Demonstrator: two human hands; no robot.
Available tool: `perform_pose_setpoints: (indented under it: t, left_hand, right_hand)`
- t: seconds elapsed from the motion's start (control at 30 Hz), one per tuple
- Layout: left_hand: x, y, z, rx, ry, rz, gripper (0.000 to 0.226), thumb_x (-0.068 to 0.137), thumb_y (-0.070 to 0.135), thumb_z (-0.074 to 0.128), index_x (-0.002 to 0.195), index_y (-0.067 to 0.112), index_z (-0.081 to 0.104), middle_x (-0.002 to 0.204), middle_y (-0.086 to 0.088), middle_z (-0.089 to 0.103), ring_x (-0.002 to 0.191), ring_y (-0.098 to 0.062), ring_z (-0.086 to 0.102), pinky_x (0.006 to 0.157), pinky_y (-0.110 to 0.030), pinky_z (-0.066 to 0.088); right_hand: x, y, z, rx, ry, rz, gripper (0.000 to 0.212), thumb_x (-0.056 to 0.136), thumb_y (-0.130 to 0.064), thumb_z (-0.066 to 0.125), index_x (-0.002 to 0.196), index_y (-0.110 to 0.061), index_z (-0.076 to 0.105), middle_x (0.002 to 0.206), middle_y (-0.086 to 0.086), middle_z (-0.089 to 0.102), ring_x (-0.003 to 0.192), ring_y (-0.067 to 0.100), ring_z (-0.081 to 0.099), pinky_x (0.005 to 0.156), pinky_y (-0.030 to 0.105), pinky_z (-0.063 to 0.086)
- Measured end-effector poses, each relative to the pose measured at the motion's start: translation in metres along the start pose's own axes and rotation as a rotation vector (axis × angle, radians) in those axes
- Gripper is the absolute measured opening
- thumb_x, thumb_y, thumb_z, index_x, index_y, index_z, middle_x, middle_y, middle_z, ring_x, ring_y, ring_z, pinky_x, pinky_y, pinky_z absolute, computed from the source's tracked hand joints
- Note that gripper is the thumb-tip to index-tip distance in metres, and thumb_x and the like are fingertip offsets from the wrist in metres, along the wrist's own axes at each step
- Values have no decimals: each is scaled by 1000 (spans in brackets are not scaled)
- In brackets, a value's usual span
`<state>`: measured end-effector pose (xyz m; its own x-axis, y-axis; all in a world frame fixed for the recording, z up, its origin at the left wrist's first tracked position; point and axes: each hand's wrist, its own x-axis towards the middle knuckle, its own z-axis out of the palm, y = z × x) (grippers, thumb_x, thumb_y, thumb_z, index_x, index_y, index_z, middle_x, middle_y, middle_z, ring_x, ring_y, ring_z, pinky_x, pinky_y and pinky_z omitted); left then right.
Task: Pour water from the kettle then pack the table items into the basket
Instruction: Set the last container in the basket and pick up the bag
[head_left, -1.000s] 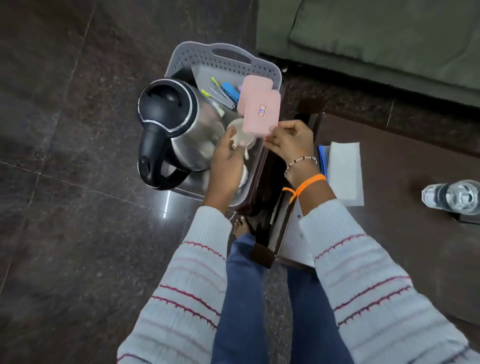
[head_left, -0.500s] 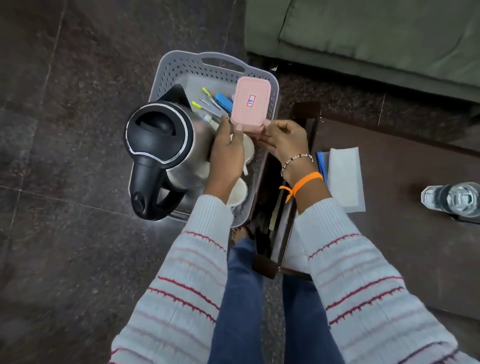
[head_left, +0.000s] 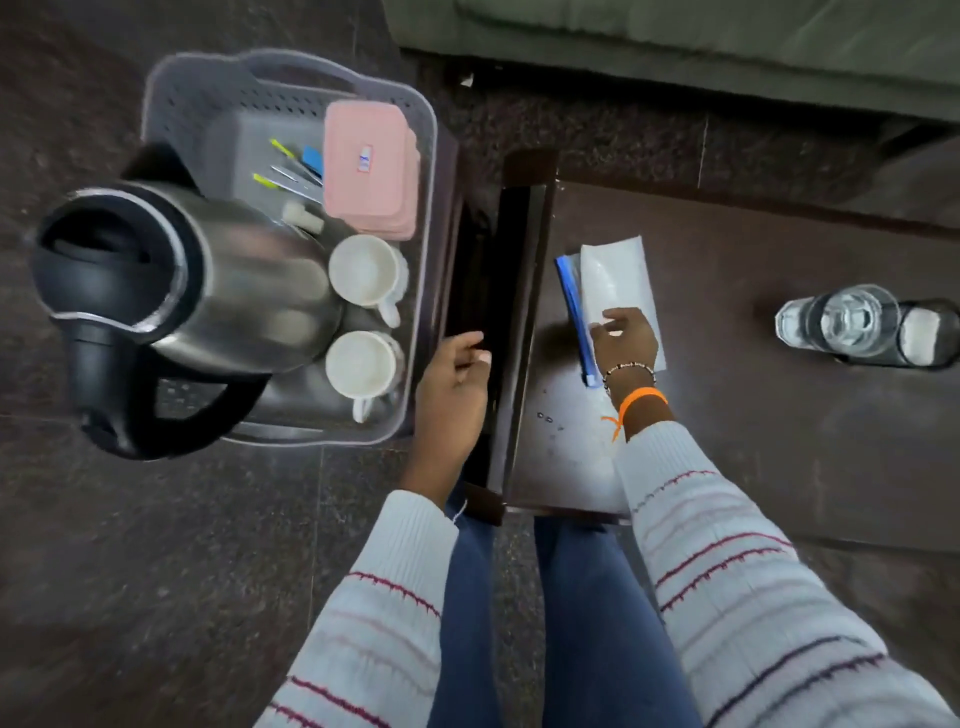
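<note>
The grey basket (head_left: 171, 98) stands on the floor at left. Inside it are the steel kettle (head_left: 208, 275) with a black lid and handle, two white cups (head_left: 366, 273), a stack of pink boxes (head_left: 371, 166) and several small utensils (head_left: 291, 176). On the dark table (head_left: 753, 415) lie a white packet (head_left: 615, 275) and a blue-edged item (head_left: 571, 301). My right hand (head_left: 623, 338) rests on the packet's near end with fingers curled. Beside the basket's right wall, my left hand (head_left: 454, 374) hangs loosely curled and holds nothing.
A glass of water (head_left: 841, 322) and a dark object beside it (head_left: 930, 335) stand at the table's right. A green sofa (head_left: 675, 47) runs along the back. The table's raised dark edge (head_left: 519, 312) separates table and basket. My legs are below.
Both hands have let go of the pink box, which now lies in the basket. My right hand has moved right to the white packet; my left hand has drawn back from the basket.
</note>
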<state>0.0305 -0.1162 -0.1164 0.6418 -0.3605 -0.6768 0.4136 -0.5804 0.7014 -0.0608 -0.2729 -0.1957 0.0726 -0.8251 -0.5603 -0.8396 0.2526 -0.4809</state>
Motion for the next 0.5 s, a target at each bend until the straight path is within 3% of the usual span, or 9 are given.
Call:
perform_pose_setpoints:
  t: [0.1, 0.23, 0.37, 0.43, 0.5]
  left_hand:
    - [6, -20, 23, 98, -74, -41, 24, 92, 14, 52, 114, 19, 61, 99, 4, 61, 85, -3, 56, 68, -9, 40]
    - [6, -42, 49, 96, -127, -105, 17, 91, 15, 54, 100, 26, 63, 96, 2, 66, 92, -15, 62, 81, -27, 47]
    - [5, -47, 60, 112, -156, -154, 20, 91, 18, 53, 89, 36, 62, 102, 0, 67, 102, -18, 63, 93, -34, 49]
    - [4, -41, 62, 64, -157, -190, 21, 92, 15, 51, 89, 33, 62, 103, -3, 65, 105, -23, 61, 98, -43, 48]
    - [6, -32, 64, 12, -157, -213, 18, 92, 16, 52, 94, 30, 62, 107, -4, 64, 109, -24, 59, 99, -42, 47]
  right_hand:
    - [29, 27, -9, -268, 40, 37, 53, 81, -20, 67, 125, -1, 43, 135, 18, 44, 123, 35, 44, 102, 39, 36]
    - [44, 51, -13, -424, 33, 98, 77, 72, -29, 77, 129, -1, 33, 138, 18, 37, 127, 36, 39, 104, 45, 36]
    - [54, 54, -11, -295, -20, 130, 56, 72, -16, 75, 119, -4, 47, 123, 16, 59, 111, 32, 57, 101, 46, 44]
    - [52, 51, -16, -80, -124, 164, 39, 73, -7, 71, 109, 1, 60, 111, 17, 66, 93, 24, 58, 87, 36, 50]
    - [37, 45, -23, 242, -228, 221, 30, 74, 2, 67, 104, 3, 63, 98, 14, 65, 85, 23, 55, 73, 32, 49]
